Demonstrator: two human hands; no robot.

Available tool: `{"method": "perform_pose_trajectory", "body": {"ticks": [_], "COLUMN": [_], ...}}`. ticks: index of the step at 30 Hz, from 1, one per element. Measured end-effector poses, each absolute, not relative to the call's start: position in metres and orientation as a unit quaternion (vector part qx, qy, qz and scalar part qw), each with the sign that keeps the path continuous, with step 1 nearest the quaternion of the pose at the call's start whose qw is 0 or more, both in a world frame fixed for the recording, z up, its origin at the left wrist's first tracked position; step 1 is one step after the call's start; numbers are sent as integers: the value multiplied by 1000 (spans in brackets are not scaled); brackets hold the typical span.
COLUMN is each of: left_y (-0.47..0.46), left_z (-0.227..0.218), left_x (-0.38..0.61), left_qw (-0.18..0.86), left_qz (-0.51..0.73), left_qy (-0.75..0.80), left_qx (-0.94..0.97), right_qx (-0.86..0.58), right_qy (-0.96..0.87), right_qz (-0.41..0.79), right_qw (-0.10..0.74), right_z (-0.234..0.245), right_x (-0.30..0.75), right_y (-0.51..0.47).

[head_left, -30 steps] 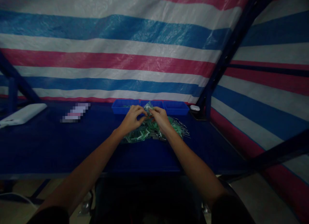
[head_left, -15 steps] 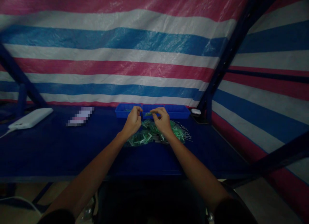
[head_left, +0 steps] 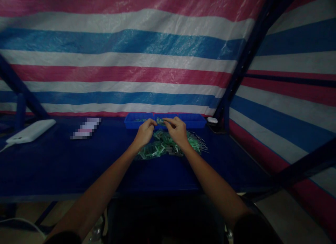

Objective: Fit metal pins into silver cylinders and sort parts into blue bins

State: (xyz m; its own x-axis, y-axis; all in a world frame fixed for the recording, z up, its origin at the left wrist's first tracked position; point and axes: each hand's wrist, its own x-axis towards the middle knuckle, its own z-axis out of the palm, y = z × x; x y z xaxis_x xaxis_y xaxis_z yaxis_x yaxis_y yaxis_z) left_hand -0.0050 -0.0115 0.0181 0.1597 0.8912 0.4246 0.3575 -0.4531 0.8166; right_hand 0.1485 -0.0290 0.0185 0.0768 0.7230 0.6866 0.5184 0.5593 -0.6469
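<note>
My right hand (head_left: 177, 131) pinches a small greenish packet-like piece (head_left: 160, 121) between thumb and fingers, just in front of the blue bins; its exact kind is too small to make out. Close by on the left, my left hand (head_left: 145, 132) is closed, its fingertips at the near end of that piece. Whether it grips anything is hidden. Beneath both hands lies a pile of clear bags with green parts (head_left: 152, 150). Thin metal pins (head_left: 202, 142) stick out from the pile's right side.
A row of blue bins (head_left: 193, 121) lines the table's back, with small pieces in the left one. A white power bank (head_left: 34, 130) with a cable and a blurred-out phone (head_left: 86, 128) lie left. A white earbud case (head_left: 212, 120) rests on a dark flat object at right.
My left hand has lowered slightly, and its fingers have come closer to the small piece. My right hand still holds that piece, now tilted differently. The view has shifted a little.
</note>
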Motion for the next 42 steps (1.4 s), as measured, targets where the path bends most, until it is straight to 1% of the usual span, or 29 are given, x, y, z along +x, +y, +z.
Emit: {"method": "perform_pose_trajectory", "body": {"ticks": [3,4,5,6,7,10,11,13,15,17,19,24,26,28,30,31,33,35,37,38,39,42], "left_y": [-9,-9,-9,-9,-10,-13,-14,-16,-17,-17,-15,-3,2,5,5,4,2,0,-1,-2,-2,-4], "left_z": [22,23,23,24,24,22,21,20,18,17,17,9,4,0,-3,-4,-6,-9,-10,-11,-12,-13], "left_x": [-5,-6,-7,-8,-10,-11,-11,-11,-10,-10,-12,-21,-23,-24,-22,-21,-18,-15,-12,-10,-9,-7], "left_qw": [458,485,483,448,386,151,95,37,16,10,18,60,72,78,85,88,91,88,90,97,104,102], "left_qz": [419,410,415,434,458,496,493,480,466,443,434,428,404,384,362,352,332,309,292,285,279,251], "left_qy": [446,440,437,439,440,399,378,344,325,322,340,399,407,408,410,412,427,450,469,474,479,515], "left_qx": [645,635,635,647,669,756,778,806,823,837,834,809,816,825,833,836,836,833,829,827,826,813], "right_qx": [-431,-424,-419,-417,-417,-438,-449,-471,-494,-517,-524,-434,-403,-403,-433,-452,-484,-511,-545,-560,-568,-560], "right_qy": [-696,-704,-711,-716,-718,-685,-660,-609,-587,-591,-594,-596,-596,-593,-612,-637,-702,-756,-771,-768,-761,-751], "right_qz": [87,91,96,103,112,174,205,256,260,215,148,-10,-63,-113,-151,-165,-181,-172,-136,-116,-103,-88], "right_qw": [568,562,557,550,546,556,566,585,586,580,592,676,692,688,644,603,490,372,300,289,296,338], "right_z": [16,15,13,12,11,8,8,9,12,16,24,48,57,65,72,74,76,73,62,54,45,20], "right_x": [146,145,143,142,141,137,137,136,136,136,136,134,131,125,117,112,103,98,99,103,109,130], "right_y": [-31,-31,-31,-31,-30,-27,-26,-25,-26,-26,-26,-22,-20,-16,-10,-7,0,3,2,0,-3,-15]}}
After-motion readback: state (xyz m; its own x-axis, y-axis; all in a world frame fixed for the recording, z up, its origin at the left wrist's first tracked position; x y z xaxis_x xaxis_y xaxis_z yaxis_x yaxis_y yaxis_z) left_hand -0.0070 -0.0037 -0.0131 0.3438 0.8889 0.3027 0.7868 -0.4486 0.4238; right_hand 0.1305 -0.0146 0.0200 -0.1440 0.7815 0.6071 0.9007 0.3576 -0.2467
